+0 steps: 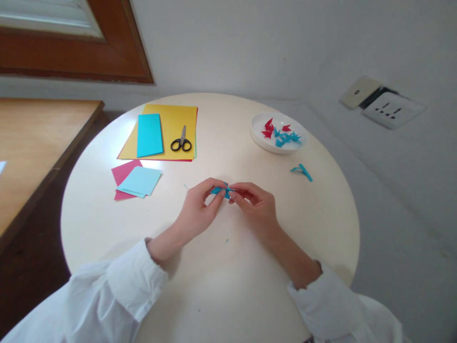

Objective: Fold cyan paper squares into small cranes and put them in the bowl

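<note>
Between my hands, above the middle of the round white table (200, 286), is a small piece of folded blue paper (222, 192). My left hand (200, 204) pinches its left part between thumb and fingers. From the other side, my right hand (257, 205) closes thumb and fingertips on its right end. The fingertips cover part of the folds, so the paper's full shape is hidden.
A white dish (254, 136) holds small red and blue folded paper figures; blue strips (303, 171) lie near it. Black-handled scissors (182, 142) and a blue sheet (150, 135) rest on yellow paper (171, 114). Light blue squares (141, 181) overlap pink ones (124, 172).
</note>
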The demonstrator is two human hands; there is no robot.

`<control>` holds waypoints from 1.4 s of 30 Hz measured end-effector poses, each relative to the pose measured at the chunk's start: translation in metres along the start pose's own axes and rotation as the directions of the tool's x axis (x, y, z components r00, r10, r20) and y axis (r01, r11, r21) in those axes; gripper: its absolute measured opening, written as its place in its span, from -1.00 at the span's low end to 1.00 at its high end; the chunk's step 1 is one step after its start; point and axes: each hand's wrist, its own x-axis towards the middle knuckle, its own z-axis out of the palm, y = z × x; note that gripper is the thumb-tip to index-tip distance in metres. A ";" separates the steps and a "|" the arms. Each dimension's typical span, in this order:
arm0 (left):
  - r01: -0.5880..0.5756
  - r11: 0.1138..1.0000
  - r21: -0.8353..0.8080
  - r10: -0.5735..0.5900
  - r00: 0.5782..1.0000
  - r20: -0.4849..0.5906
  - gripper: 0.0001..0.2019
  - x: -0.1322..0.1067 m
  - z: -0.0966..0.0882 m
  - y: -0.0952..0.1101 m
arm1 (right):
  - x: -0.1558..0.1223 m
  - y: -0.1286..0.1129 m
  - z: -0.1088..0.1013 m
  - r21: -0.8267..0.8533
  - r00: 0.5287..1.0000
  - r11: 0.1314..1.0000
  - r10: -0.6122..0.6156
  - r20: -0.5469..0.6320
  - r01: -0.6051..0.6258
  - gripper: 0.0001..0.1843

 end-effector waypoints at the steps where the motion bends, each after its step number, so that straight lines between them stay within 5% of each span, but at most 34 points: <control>1: -0.005 1.000 0.002 0.005 1.000 -0.016 -0.91 0.000 0.001 0.000 | 0.000 0.001 0.001 0.026 1.000 1.000 0.011 0.001 -0.011 -0.92; 16: -0.113 0.980 0.164 0.117 0.993 -0.015 -0.97 -0.001 0.000 -0.002 | 0.000 0.003 -0.004 -0.084 0.986 0.982 -0.167 0.016 0.168 -0.88; 25: -0.163 0.976 0.147 0.167 0.986 -0.020 -0.97 -0.001 0.000 -0.006 | -0.001 -0.003 -0.001 0.076 0.999 0.996 -0.039 0.013 0.038 -0.96; 32: -0.061 0.997 0.036 0.062 0.998 -0.025 -0.94 -0.002 0.000 -0.003 | -0.003 -0.004 0.002 0.114 0.997 0.991 0.079 -0.016 -0.076 -0.95; 42: 0.089 0.995 -0.046 -0.089 0.996 0.003 -0.88 0.002 -0.001 0.003 | -0.003 -0.008 0.002 0.110 0.998 0.992 0.061 -0.019 -0.059 -0.97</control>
